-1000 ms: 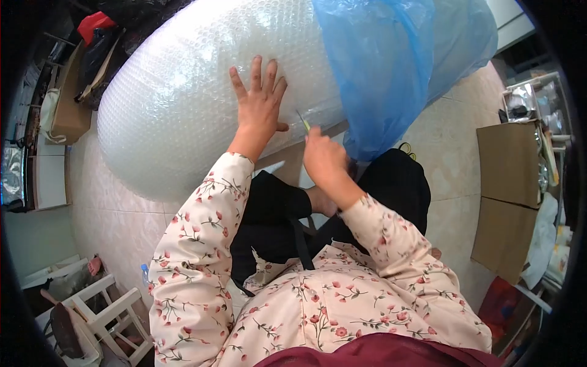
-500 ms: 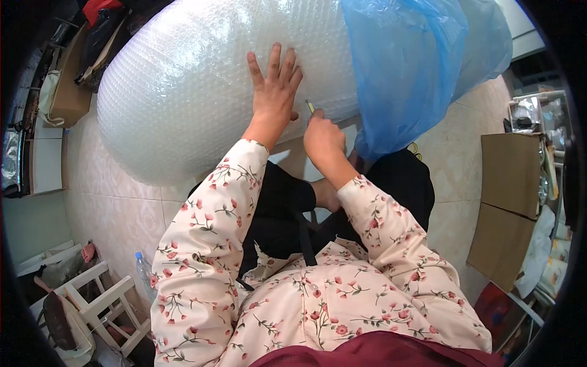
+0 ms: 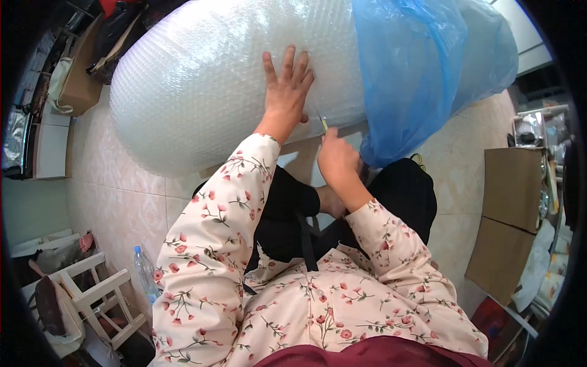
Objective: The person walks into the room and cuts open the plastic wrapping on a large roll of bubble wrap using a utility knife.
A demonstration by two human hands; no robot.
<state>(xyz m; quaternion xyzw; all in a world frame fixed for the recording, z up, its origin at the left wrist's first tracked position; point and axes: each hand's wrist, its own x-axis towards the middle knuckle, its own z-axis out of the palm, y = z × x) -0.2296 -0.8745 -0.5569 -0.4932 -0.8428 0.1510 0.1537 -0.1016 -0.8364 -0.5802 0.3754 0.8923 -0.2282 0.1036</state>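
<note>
A large roll of bubble wrap (image 3: 202, 85) lies across the floor in front of me. A blue plastic bag (image 3: 409, 79) covers part of its right side. My left hand (image 3: 286, 92) rests flat on the wrap with its fingers spread. Just right of it and lower, my right hand (image 3: 339, 160) is closed around a slim yellow utility knife (image 3: 324, 124). The blade points up at the wrap near the roll's lower edge. Whether the tip has gone into the wrap I cannot tell. The grip hides most of the handle.
Yellow-handled scissors (image 3: 418, 161) lie by my right knee, partly hidden. A plastic bottle (image 3: 144, 272) and a white wooden frame (image 3: 101, 293) stand at left. Flat cardboard (image 3: 510, 208) and a loaded shelf are at right. Another cardboard box (image 3: 82, 73) is at upper left.
My right hand has drawn the knife slightly down toward me along the wrap. The left hand keeps its place on the roll. The whole view has shifted and turned a little.
</note>
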